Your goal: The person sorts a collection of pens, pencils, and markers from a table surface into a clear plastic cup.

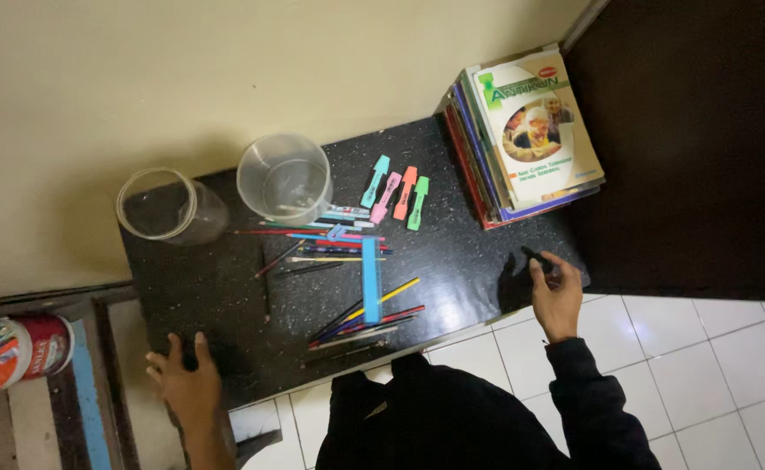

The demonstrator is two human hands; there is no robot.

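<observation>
Standing left of the highlighters (396, 197), two clear cups (285, 177) look empty — right hand (556, 296) pinches a dark pen (537, 258), left hand (184, 376) lies flat — open — on the black table (226, 287).

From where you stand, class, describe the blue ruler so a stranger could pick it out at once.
Find the black table against the cream wall, with two clear jars at its back. In front of the jars lies a scatter of pens and pencils; the ruler lies in their midst. It is the only flat, wide, light-blue strip, pointing from the jars' side towards the near edge.
</observation>
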